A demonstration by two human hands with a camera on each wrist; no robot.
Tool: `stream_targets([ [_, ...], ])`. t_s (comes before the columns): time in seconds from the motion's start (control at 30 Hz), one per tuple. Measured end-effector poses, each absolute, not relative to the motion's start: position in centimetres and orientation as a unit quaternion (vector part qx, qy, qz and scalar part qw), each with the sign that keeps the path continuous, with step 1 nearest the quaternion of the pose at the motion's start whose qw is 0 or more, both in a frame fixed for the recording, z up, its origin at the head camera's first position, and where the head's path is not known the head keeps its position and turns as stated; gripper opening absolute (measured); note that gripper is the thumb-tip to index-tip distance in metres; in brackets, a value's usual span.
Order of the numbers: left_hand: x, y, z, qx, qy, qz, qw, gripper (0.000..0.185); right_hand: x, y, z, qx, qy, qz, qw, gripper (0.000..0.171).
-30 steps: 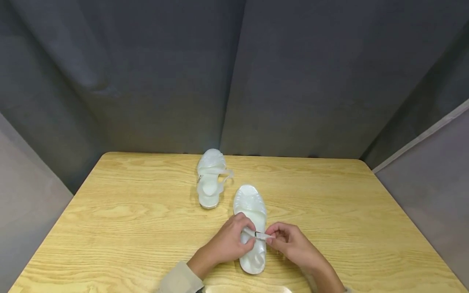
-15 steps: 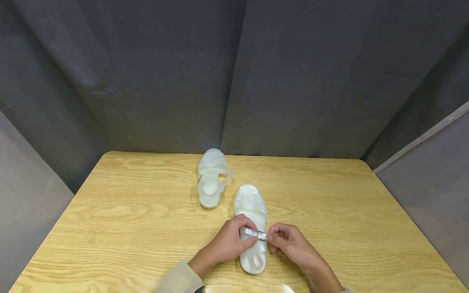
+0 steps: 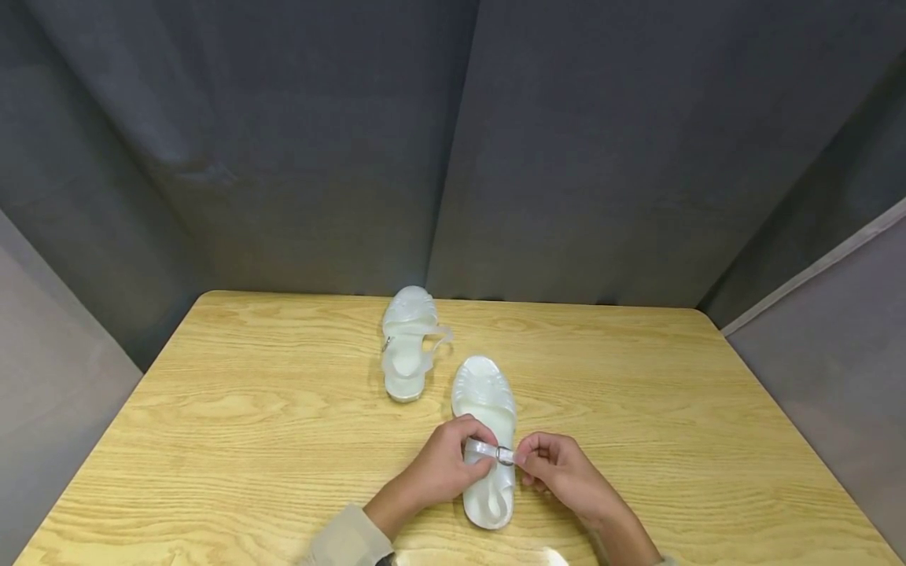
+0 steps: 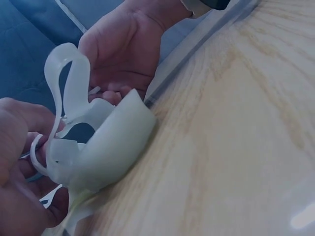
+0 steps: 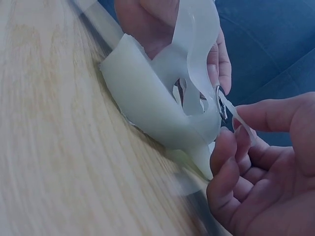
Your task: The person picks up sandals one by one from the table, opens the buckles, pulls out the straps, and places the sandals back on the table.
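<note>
On a wood-grained table (image 3: 283, 456), a translucent white sandal (image 3: 483, 389) is set near the front edge, its toe turned away from the person. Across its open middle, a narrow strap (image 3: 482, 447) is held nearly level between the two hands. The strap is pinched on one side by the left hand (image 3: 453, 462), with the thumb and forefinger set to either side of it, and its end is grasped by the right hand (image 3: 562, 472) between thumb and fingertips. Between the two grips a metal buckle (image 3: 505, 456) is seen, and the strap appears to be contained in its frame, the tip being brought out toward the right hand. In the right wrist view, the thin tip is shown bent away from the buckle. Inside the sandal, toward the heel, a curved band (image 3: 503, 501) is seen over the insole.

A second sandal (image 3: 406, 360) is placed farther back and to the left, well apart from the hands, its toe also turned away; a loose strap is spread beyond its right edge. The left wrist is covered by a beige sleeve (image 3: 351, 538). Behind the table, a dark curtain (image 3: 318, 157) is hung
</note>
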State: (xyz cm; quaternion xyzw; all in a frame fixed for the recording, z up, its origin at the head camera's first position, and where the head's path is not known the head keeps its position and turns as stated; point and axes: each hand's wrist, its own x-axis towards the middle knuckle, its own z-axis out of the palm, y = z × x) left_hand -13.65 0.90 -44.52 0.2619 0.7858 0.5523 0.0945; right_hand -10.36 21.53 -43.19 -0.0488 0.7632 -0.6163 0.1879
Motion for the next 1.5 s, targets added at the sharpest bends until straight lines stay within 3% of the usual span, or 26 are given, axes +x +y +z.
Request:
stream_targets([
  [1.5,-13.7,0.9,-45.2,0.253,0.773,0.572,0.109,0.015,-10.3,20.5,-44.4,0.012,0.74,-0.652,0.164,0.018],
])
